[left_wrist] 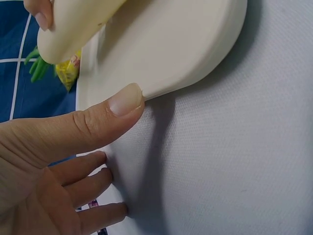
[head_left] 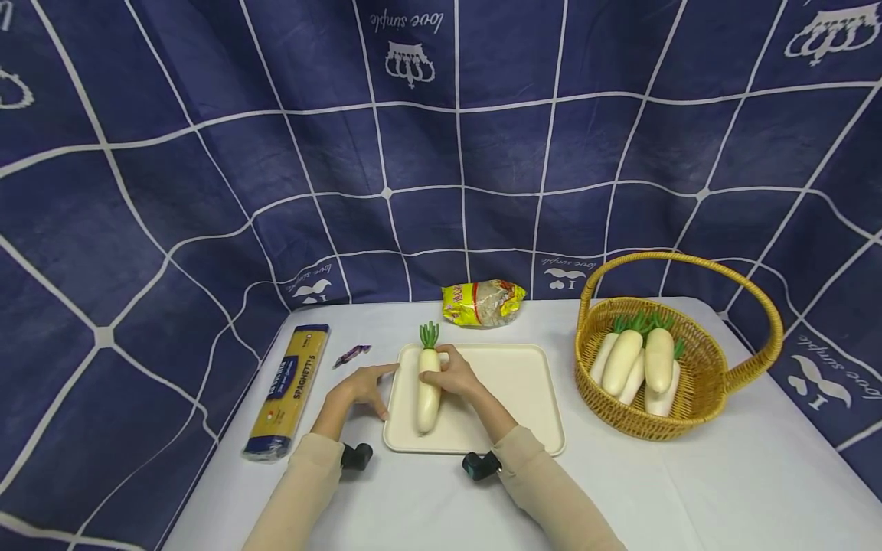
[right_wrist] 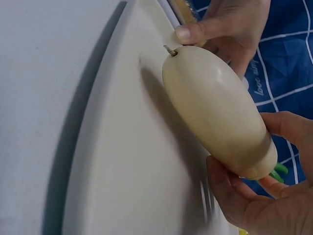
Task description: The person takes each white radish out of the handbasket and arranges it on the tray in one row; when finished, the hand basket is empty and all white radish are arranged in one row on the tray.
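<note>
A white radish [head_left: 428, 405] with green leaf stubs lies lengthwise over the left part of a cream tray [head_left: 513, 398]. My right hand [head_left: 458, 376] grips it near its leafy end, thumb on one side and fingers on the other. In the right wrist view the radish [right_wrist: 215, 103] casts a shadow on the tray; whether it is raised, I cannot tell. At the tray's left edge is my left hand [head_left: 358, 388], thumb and fingers spread, holding nothing. The left wrist view puts its thumb [left_wrist: 110, 110] at the tray rim, with the other fingers lower, near the tablecloth.
To the right stands a wicker basket [head_left: 582, 375] with a tall handle, holding several white radishes [head_left: 623, 360]. A spaghetti pack [head_left: 289, 390] lies at left, beside a small purple wrapper [head_left: 352, 355]. Behind the tray is a yellow and clear bag [head_left: 484, 303], near a blue curtain [head_left: 496, 153].
</note>
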{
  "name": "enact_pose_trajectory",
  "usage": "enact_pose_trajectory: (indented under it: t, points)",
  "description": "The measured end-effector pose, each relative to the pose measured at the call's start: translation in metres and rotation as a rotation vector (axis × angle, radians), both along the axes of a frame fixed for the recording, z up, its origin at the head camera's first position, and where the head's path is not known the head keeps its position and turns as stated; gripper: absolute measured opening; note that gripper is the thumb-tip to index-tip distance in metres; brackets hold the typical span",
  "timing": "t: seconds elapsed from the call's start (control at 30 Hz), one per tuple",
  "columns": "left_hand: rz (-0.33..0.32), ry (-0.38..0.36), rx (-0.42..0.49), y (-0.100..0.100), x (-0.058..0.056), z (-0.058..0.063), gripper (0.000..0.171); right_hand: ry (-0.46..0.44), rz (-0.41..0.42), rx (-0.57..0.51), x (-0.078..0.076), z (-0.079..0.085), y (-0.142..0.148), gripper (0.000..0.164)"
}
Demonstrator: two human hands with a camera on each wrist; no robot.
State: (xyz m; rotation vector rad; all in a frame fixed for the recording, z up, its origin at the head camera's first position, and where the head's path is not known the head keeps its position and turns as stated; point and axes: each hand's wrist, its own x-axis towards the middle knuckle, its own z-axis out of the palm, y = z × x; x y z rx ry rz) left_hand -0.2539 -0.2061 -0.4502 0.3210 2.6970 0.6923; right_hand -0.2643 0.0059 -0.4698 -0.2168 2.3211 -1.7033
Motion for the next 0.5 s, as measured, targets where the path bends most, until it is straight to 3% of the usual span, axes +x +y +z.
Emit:
enact_pose_trajectory:
  t: [0.5]
  points:
    - [0.016,-0.022,-0.019,0.001,0.000,0.002,0.102,0.108,-0.042,0.176,0.005,-0.009,-0.019,0.065]
